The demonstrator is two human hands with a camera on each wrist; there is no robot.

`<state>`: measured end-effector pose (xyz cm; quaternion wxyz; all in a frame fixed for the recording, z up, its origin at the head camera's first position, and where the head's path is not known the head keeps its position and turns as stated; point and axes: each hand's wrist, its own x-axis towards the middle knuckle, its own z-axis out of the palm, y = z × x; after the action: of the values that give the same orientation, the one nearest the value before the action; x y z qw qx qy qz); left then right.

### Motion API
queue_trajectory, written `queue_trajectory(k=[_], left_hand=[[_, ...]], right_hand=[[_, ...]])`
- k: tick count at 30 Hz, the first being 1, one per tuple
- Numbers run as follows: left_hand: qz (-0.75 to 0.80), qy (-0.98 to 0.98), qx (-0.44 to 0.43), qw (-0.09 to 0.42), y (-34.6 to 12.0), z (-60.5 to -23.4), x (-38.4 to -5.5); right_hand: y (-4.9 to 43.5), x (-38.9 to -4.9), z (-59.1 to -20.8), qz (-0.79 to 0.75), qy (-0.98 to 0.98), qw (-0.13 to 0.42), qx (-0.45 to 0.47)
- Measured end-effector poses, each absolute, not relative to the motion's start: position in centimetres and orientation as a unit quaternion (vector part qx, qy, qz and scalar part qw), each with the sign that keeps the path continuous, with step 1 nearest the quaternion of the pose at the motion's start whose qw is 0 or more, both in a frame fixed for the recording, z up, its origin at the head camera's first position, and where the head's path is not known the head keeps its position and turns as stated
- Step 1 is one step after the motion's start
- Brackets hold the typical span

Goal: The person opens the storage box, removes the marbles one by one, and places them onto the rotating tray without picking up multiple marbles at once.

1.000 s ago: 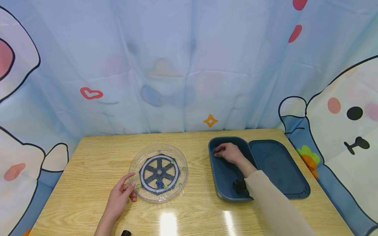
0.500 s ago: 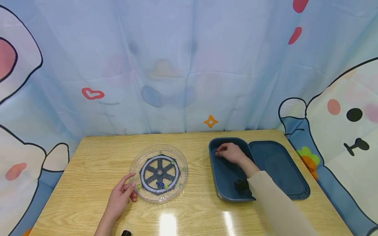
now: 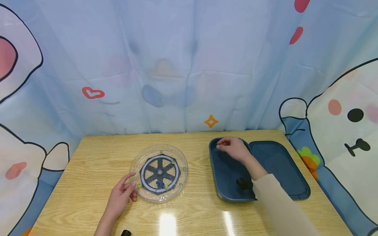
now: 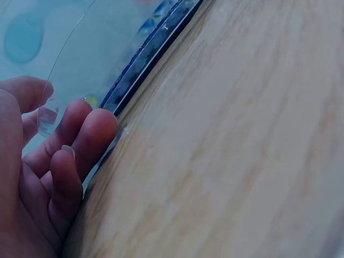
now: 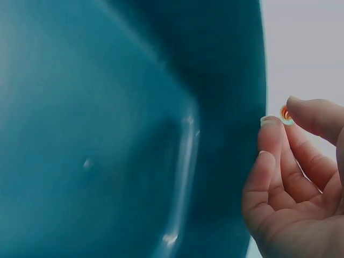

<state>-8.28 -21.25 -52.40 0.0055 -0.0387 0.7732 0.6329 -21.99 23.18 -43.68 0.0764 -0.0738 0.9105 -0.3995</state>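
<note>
In the head view a round clear plastic dish (image 3: 183, 183) lies on the left of the table, with a dark six-spoked wheel shape (image 3: 159, 160) and several small marbles (image 3: 162, 184) showing in it. My left hand (image 3: 120, 195) holds the dish's left rim; in the left wrist view its fingers (image 4: 94, 137) touch the clear wall. Above the far-left corner of a dark blue box (image 3: 215, 177), my right hand (image 3: 236, 149) pinches a small marble. The right wrist view shows this clear marble (image 5: 285, 115) with an orange swirl, between thumb and fingertips near the box's wall.
A dark blue lid (image 3: 280, 170) lies against the box's right side. A black object (image 3: 243, 183) shows near my right wrist, over the box. Another black object (image 3: 126, 233) sits at the front edge of view. A printed curtain (image 3: 165, 65) hangs behind the wooden table (image 3: 195, 209).
My right hand has risen from inside the box, up towards its far rim, with the marble between its fingers. The left hand and the dish have stayed where they were.
</note>
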Motion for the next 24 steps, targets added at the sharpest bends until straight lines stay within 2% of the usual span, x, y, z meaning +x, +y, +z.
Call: queue_trajectory(k=[13,24], left_hand=[[0.628,0.777,-0.041,0.005,-21.3,-52.3,-8.2],[0.630,0.775,-0.044,0.009,-21.2,-52.1,-8.2]], right_hand=[[18.5,-18.9,-41.3,-0.433,0.892,0.023,-0.125],[13.7,-16.4,-41.4,-0.474,0.864,0.047,-0.162]])
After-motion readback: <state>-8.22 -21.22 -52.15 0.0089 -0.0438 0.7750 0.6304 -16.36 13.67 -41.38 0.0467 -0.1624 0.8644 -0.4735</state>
